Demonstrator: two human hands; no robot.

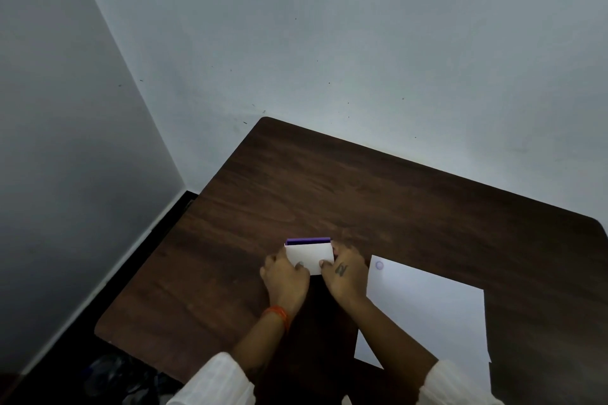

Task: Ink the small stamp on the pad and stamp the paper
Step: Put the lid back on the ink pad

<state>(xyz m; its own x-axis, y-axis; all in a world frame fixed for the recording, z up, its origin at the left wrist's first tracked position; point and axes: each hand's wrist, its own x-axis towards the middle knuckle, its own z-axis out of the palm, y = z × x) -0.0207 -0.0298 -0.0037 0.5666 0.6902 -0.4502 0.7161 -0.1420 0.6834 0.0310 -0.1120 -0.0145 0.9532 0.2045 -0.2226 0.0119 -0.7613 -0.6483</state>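
Note:
An ink pad [308,255] lies on the dark wooden table [394,200]; its white lid faces me and a purple edge shows along its far side. My left hand [285,276] grips the pad's left side with the thumb on the lid. My right hand [345,268] holds the pad's right side, thumb also on the lid. Whether the lid is lifted or flat I cannot tell. A white sheet of paper [427,309] lies to the right, with a round purple stamp mark [379,265] at its far left corner. No stamp is visible.
The table stands in a corner, with pale walls behind and to the left. Its left edge drops to a dark floor where a dark bag [121,378] lies. My right forearm crosses the paper's near left corner.

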